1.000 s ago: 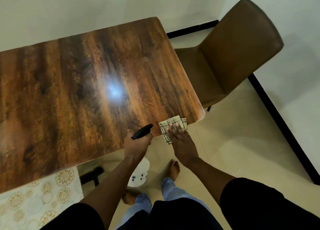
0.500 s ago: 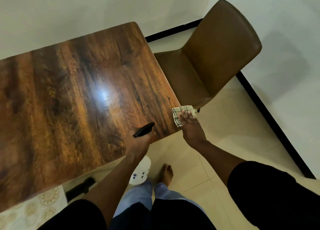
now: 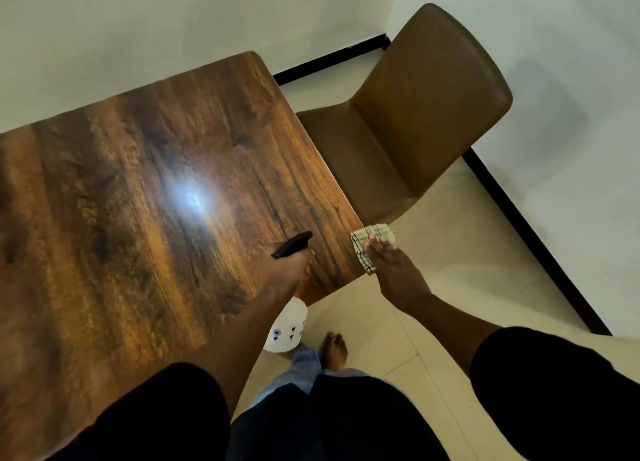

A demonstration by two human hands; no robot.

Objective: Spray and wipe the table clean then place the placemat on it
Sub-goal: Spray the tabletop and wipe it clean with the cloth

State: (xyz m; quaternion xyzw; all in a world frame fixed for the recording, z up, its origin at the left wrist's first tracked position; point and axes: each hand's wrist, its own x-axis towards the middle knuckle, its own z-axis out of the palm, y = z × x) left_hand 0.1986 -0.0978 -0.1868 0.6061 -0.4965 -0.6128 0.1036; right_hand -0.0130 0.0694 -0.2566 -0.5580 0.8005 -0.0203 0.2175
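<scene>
A dark wooden table (image 3: 145, 197) fills the left of the head view, glossy with a light glare. My left hand (image 3: 289, 270) holds a white spray bottle (image 3: 285, 329) with a black nozzle over the table's near right corner; the bottle's body hangs below the edge. My right hand (image 3: 391, 266) presses a checked cream cloth (image 3: 370, 244) flat against the table's right edge near that corner. The placemat is out of view.
A brown leather chair (image 3: 408, 124) stands right of the table, close to its right edge. Beige floor tiles (image 3: 467, 245) lie beneath, with a black skirting along the white walls. My bare foot (image 3: 332, 349) is beside the table's corner.
My right hand slid the cloth from the table's near edge around the corner onto its right edge. The view shifted right, and the patterned placemat left the frame at bottom left.
</scene>
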